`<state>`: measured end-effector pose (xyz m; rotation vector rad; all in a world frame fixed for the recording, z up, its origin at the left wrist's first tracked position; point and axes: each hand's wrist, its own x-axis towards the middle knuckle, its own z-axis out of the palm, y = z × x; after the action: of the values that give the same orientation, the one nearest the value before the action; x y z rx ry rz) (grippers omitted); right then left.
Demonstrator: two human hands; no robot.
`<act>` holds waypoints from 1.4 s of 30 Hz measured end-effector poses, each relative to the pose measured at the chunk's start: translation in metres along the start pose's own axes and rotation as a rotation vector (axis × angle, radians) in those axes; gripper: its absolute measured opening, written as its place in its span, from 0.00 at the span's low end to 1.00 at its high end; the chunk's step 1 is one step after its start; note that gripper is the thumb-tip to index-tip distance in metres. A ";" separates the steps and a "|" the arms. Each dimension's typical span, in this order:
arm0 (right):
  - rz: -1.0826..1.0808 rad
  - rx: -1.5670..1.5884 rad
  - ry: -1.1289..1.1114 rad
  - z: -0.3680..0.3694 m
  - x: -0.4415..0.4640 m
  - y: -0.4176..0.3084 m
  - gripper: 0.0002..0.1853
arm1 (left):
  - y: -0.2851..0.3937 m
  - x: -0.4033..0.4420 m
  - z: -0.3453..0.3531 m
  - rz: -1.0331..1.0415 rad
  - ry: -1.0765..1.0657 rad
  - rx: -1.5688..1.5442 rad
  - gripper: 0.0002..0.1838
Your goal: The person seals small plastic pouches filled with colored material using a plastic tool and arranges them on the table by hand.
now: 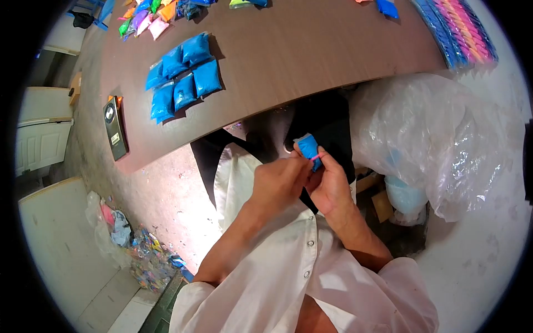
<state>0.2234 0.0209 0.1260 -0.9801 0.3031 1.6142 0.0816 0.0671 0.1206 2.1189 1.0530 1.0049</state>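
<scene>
Over my lap, below the table's front edge, a small blue packet is held between both hands. A thin pink strip lies across it. My right hand is closed round the packet's right side, thumb on top. My left hand is closed at the packet's lower left, by the strip; its fingertips are partly hidden. On the brown table, several blue packets lie in two rows.
Colourful small packets lie at the table's back left, a dark phone-like device at its left edge. Long blue and pink packs are at the back right. Clear plastic bags bulge at the right, beside cardboard. Wrappers litter the floor.
</scene>
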 end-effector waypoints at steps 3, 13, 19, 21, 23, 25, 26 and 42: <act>0.030 0.048 -0.038 -0.005 0.001 0.000 0.19 | -0.006 -0.001 -0.003 0.029 -0.053 0.035 0.07; -0.136 -0.220 -0.130 -0.002 -0.004 0.000 0.15 | 0.003 -0.001 -0.020 -0.213 -0.002 -0.176 0.05; -0.235 -0.506 -0.161 -0.004 -0.002 0.003 0.14 | 0.006 -0.003 -0.022 -0.236 -0.048 -0.126 0.05; -0.210 -0.555 -0.145 0.003 -0.006 0.001 0.16 | 0.006 -0.007 -0.016 -0.222 -0.035 -0.091 0.06; -0.225 -0.528 -0.168 0.000 -0.003 0.004 0.17 | 0.003 -0.007 -0.014 -0.207 -0.023 -0.058 0.06; -0.240 -0.501 -0.187 -0.002 -0.004 0.007 0.18 | -0.004 -0.003 -0.015 -0.194 0.058 0.007 0.06; -0.224 -0.466 -0.172 -0.002 -0.006 0.009 0.17 | -0.007 -0.002 -0.018 -0.195 0.059 0.007 0.06; -0.297 -0.498 -0.110 -0.005 0.002 0.007 0.17 | 0.002 -0.004 -0.017 -0.218 0.002 -0.048 0.05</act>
<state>0.2198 0.0167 0.1192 -1.2362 -0.3259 1.4865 0.0665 0.0654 0.1302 1.9164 1.2187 0.9173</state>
